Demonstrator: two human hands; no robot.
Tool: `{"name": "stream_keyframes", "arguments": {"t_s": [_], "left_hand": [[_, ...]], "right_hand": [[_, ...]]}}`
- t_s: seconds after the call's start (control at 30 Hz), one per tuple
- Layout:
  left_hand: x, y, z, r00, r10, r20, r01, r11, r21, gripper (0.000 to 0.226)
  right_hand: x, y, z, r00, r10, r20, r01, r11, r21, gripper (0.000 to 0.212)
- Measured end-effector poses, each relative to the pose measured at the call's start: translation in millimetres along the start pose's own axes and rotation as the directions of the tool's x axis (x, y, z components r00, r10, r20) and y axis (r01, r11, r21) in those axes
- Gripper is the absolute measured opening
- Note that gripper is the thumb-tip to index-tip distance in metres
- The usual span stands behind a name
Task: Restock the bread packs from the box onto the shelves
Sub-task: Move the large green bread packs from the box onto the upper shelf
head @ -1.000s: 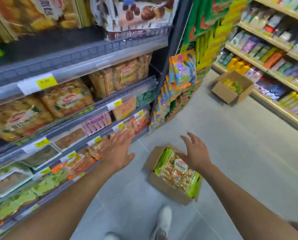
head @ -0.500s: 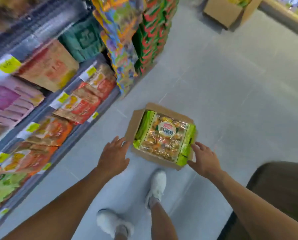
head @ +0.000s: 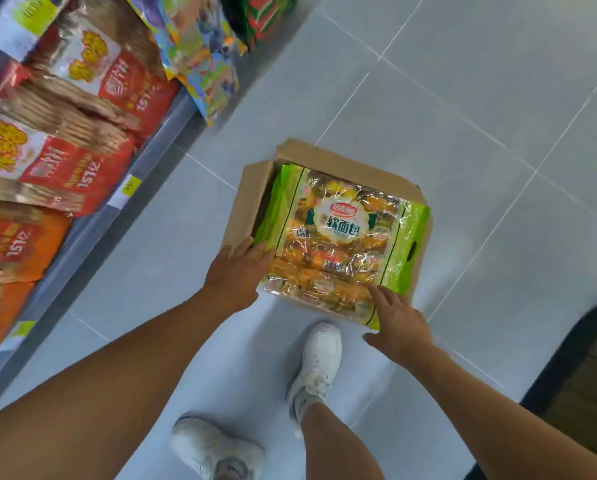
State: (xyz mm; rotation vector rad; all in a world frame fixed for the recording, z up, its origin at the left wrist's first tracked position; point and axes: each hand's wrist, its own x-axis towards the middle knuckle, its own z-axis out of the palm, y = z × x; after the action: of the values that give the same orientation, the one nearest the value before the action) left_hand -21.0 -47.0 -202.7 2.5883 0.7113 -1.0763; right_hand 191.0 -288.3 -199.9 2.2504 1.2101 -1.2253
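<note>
An open cardboard box [head: 328, 157] sits on the tiled floor in front of my feet. A bread pack [head: 338, 237] with green ends and a clear middle lies on top in it, filling the box. My left hand [head: 234, 275] touches the pack's near left corner with straight fingers. My right hand [head: 399, 322] rests with spread fingers on the pack's near right corner. Neither hand curls around the pack. What lies under the top pack is hidden.
Low shelves [head: 92, 223] run along the left, stocked with red and orange snack packs [head: 72, 157]. Colourful bags [head: 200, 60] hang at the shelf end. Grey floor tiles [head: 480, 98] stretch beyond the box. My white shoes [head: 319, 358] stand just behind it.
I have bent lower toward the floor. Both hands came down from shelf height to the box and now touch the bread pack's near corners.
</note>
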Motion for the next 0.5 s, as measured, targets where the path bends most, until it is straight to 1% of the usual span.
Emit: {"name": "stream_keyframes", "arguments": {"t_s": [0.07, 0.13, 0.23, 0.3, 0.37, 0.5], "left_hand": [[16, 2, 5, 0.999, -0.012, 0.04, 0.011, 1.0, 0.01, 0.084], [26, 3, 12, 0.998, -0.038, 0.05, 0.04, 0.998, -0.042, 0.069], [28, 3, 12, 0.998, -0.068, 0.008, 0.069, 0.987, -0.145, 0.048], [23, 5, 8, 0.997, -0.074, -0.022, 0.069, 0.981, -0.18, 0.039], [17, 7, 1, 0.996, -0.081, -0.034, 0.072, 0.977, -0.203, 0.036], [0, 5, -17, 0.996, -0.086, -0.037, 0.076, 0.972, -0.222, 0.037]], "right_hand": [[10, -2, 5, 1.0, 0.0, -0.002, 0.0, 1.0, -0.031, 0.098], [15, -4, 5, 0.999, 0.009, -0.035, -0.011, 0.998, -0.059, 0.087], [16, -11, 1, 0.995, 0.044, -0.084, -0.049, 0.997, -0.058, 0.065], [14, -14, -5, 0.994, 0.069, -0.085, -0.073, 0.996, -0.048, 0.057], [10, -17, -13, 0.994, 0.076, -0.077, -0.08, 0.995, -0.05, 0.054], [-4, -22, -31, 0.993, 0.095, -0.064, -0.098, 0.994, -0.047, 0.047]]}}
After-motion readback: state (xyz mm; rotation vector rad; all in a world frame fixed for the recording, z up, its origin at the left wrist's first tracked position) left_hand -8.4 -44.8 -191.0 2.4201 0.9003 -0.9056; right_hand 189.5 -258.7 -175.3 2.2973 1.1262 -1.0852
